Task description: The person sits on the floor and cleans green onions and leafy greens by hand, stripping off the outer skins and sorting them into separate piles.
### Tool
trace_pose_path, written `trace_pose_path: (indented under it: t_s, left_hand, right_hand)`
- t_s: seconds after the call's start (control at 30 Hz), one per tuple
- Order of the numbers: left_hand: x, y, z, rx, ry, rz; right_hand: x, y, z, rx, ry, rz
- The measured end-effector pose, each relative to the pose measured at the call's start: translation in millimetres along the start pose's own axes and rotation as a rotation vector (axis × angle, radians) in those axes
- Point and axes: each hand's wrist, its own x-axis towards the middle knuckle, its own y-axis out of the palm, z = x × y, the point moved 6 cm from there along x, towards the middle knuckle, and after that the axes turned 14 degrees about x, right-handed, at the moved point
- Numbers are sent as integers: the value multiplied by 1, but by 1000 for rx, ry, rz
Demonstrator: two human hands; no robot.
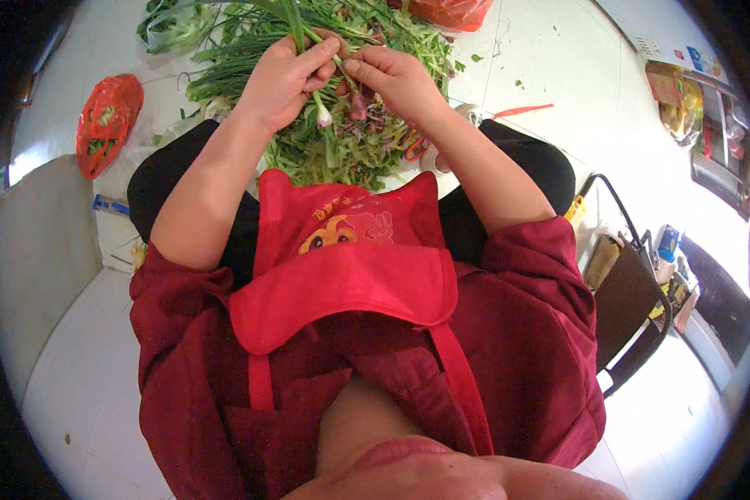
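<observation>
My left hand (287, 81) is closed around green garlic stalks (295, 25) whose leaves rise past the top edge of the picture. Below its fingers hangs a white and pinkish bulb (324, 117). Close by on the right, my right hand (400, 78) pinches the lower end of another stalk between thumb and fingers. A purplish-red piece of skin or bulb (358, 106) dangles at that end. Under both hands spreads a heap of greens (344, 156), with long thin leaves on the left and leafy scraps nearer me.
A red plastic bag (109, 125) lies at the left, and another red bag (456, 12) at the top. Clear bagged greens (178, 28) sit upper left. A red strip (524, 110) lies on the tiled floor. A dark chair (628, 300) stands at the right.
</observation>
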Motion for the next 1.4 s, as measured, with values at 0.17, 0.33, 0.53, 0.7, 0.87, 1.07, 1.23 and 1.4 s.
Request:
trace_pose_path:
  t_s: [0.17,0.33,0.53,0.7,0.87,1.07,1.23,1.4]
  left_hand:
    - [5,-12,-4,101,56,-64]
    - [8,-32,-19,80,167,-227]
    - [14,-59,-32,-62,260,-318]
    - [12,-47,-27,-152,197,-202]
    - [11,-35,-21,-169,175,-134]
    - [9,-19,-18,-165,142,-40]
    - [9,-17,-5,-1,63,13]
    - [9,-16,-7,121,62,25]
  right_hand:
    - [-4,-8,6,-431,-179,-72]
    - [-7,-8,4,-568,-97,61]
    - [-13,-13,-30,-801,29,266]
    - [-5,-15,-17,-453,-18,126]
    - [-2,-12,-6,136,203,110]
    - [-2,-4,-11,411,315,173]
    - [-1,-12,-6,40,179,42]
    - [-2,-12,-18,220,259,42]
